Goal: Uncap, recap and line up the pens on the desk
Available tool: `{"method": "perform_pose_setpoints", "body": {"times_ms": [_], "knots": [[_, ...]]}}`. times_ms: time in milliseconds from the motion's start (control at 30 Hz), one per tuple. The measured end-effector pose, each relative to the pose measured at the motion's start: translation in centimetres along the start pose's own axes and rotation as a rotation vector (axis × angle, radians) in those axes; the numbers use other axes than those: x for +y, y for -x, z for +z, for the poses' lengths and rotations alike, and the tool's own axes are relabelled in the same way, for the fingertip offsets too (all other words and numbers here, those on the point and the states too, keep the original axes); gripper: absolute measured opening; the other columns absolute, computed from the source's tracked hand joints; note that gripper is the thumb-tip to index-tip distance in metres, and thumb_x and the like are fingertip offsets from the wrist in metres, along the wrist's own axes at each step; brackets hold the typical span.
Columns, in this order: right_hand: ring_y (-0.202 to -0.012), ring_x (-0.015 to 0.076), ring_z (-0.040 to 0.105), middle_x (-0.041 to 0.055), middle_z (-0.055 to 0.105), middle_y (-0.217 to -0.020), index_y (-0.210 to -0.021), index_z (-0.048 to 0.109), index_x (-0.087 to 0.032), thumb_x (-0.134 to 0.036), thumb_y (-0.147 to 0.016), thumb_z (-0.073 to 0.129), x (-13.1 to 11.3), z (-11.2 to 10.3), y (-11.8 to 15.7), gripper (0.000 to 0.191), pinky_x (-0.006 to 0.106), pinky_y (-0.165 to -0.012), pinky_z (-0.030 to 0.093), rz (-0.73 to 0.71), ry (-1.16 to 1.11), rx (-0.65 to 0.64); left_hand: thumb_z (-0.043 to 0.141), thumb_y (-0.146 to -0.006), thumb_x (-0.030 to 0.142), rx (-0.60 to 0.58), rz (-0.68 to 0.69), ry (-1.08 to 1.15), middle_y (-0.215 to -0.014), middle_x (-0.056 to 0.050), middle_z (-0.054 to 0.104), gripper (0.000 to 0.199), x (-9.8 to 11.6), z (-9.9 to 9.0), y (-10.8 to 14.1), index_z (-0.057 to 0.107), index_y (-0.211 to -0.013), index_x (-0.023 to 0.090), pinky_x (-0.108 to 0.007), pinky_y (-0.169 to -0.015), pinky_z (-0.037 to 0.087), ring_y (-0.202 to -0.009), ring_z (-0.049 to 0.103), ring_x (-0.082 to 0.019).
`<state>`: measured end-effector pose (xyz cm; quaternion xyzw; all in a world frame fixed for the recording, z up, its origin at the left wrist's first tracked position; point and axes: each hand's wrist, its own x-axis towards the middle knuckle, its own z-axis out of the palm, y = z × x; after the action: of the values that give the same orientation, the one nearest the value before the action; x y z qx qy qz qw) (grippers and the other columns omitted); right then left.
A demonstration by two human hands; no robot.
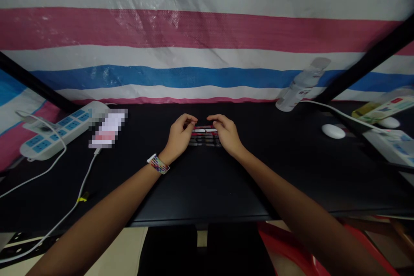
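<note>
At the middle of a black table (200, 181), both hands pinch the ends of one slim red-and-white stick (205, 130), left hand (179, 137) and right hand (226, 135) steadying it atop a neat stack of similar sticks (205, 140), apparently to keep the pile square. A power strip (61, 129) and bottle (299, 86) sit well apart.

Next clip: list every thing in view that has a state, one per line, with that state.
Left hand: fingers curled on the left end of the pens.
Right hand: fingers curled on their right end.
Pens: lying flat side by side on the desk, capped.
Bottle: tipped, leaning against the tarp.
Power strip: a white cable plugged in.
Phone: flat, cable attached.
Mouse: resting, untouched.
</note>
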<state>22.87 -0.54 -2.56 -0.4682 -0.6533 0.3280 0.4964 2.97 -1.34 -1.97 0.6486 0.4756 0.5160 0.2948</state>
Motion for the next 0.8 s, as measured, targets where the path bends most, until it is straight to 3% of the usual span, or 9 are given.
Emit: {"method": "perform_pose_setpoints", "body": {"times_ms": [167,300,467,633,800], "knots": [[-0.121,0.0280,0.071,0.0047,0.083,-0.118,-0.098,0.081,-0.026,-0.024,-0.090,0.058,-0.3,0.7,0.0,0.024,0.048,-0.115,0.049,0.125,-0.254,0.147,0.060,-0.096,0.018,0.066,-0.095,0.119,-0.097,-0.004,0.077,0.014,0.1,0.1,-0.3,0.074,-0.093,0.021,-0.039,-0.095,0.054,-0.098,0.072,-0.023],[-0.113,0.0277,0.072,0.0046,0.083,-0.109,-0.094,0.081,-0.026,-0.025,-0.088,0.060,-0.5,1.0,0.1,0.022,0.049,-0.111,0.051,0.162,-0.302,0.158,0.061,-0.092,0.016,0.074,-0.133,0.181,-0.095,-0.004,0.077,0.015,0.5,0.3,-0.3,0.074,-0.090,0.021,-0.038,-0.095,0.055,-0.097,0.072,-0.023],[-0.108,0.0270,0.071,0.0041,0.082,-0.105,-0.092,0.081,-0.026,-0.023,-0.085,0.059,-0.5,0.7,-0.2,0.024,0.049,-0.107,0.053,0.179,-0.288,0.118,0.061,-0.091,0.016,0.074,-0.120,0.191,-0.092,-0.004,0.077,0.014,0.9,0.4,-0.1,0.075,-0.087,0.021,-0.037,-0.092,0.054,-0.095,0.071,-0.022],[-0.107,0.0264,0.074,0.0037,0.082,-0.109,-0.095,0.080,-0.026,-0.016,-0.076,0.059,-0.2,-0.1,-0.6,0.030,0.048,-0.106,0.055,0.187,-0.254,-0.043,0.063,-0.091,0.016,0.076,-0.125,0.184,-0.093,-0.004,0.076,0.012,0.6,0.2,-0.1,0.074,-0.089,0.021,-0.037,-0.091,0.054,-0.094,0.071,-0.023],[-0.116,0.0275,0.073,0.0041,0.080,-0.114,-0.096,0.081,-0.026,-0.013,-0.076,0.058,0.0,-0.9,-0.9,0.033,0.050,-0.114,0.052,0.130,-0.130,-0.106,0.062,-0.092,0.016,0.075,-0.104,0.144,-0.095,-0.004,0.077,0.013,0.4,0.1,-0.1,0.074,-0.091,0.021,-0.037,-0.090,0.054,-0.095,0.071,-0.022]]}}
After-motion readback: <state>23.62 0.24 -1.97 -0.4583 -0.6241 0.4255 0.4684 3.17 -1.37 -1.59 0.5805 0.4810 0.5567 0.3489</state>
